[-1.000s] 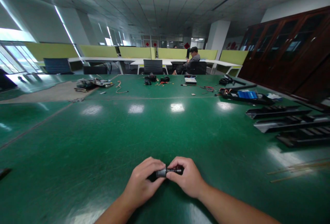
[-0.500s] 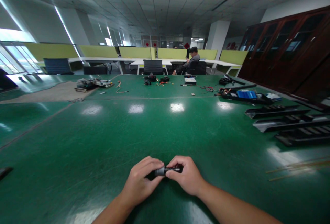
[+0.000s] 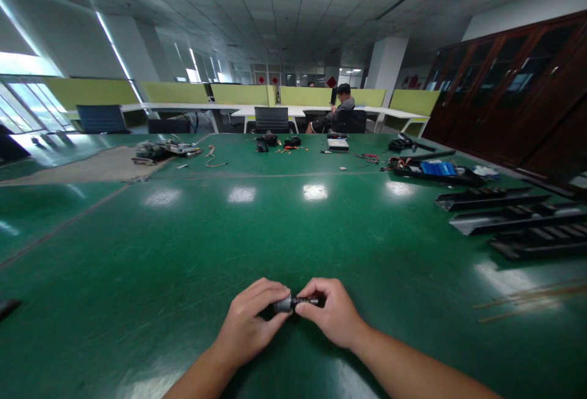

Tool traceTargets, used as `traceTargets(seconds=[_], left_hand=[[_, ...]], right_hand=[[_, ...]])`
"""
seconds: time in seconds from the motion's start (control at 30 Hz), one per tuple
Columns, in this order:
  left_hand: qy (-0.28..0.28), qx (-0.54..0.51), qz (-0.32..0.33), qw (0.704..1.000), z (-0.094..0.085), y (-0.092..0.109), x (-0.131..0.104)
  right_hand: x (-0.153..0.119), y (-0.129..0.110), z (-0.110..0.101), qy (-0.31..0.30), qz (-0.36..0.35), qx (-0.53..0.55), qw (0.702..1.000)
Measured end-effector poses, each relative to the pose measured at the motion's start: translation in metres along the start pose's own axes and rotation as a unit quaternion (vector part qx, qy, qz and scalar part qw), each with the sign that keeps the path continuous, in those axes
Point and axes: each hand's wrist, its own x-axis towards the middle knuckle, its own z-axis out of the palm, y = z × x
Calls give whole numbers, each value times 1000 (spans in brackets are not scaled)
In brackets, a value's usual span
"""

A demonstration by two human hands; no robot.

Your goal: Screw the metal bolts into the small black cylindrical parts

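Note:
Low over the green table [image 3: 257, 221], near its front edge, a small cylindrical part lies crosswise between my hands. Its thicker grey body [image 3: 283, 305] is gripped between the thumb and fingers of my left hand [image 3: 247, 319]. A thinner dark shaft [image 3: 308, 302] with ribs or rings sticks out toward the right. My right hand [image 3: 334, 316] pinches this shaft with thumb and forefinger, close to the grey body. Fingers cover some of the part, and its exact kind cannot be made out.
Long black metal channels [image 3: 518, 221] lie at the right, with thin sticks [image 3: 527, 298] nearer me. Farther back are a black tray with blue packs [image 3: 438, 169], a white box [image 3: 338, 144] and loose electronics [image 3: 162, 149]. A seated person [image 3: 342, 105] is beyond the table.

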Motion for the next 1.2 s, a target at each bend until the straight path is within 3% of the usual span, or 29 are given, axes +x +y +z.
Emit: traceTargets(seconds=[1.2], left_hand=[[11,5,-27,1000,-3,-4,2]], right_hand=[[0,-2,0,3,18,29,999]])
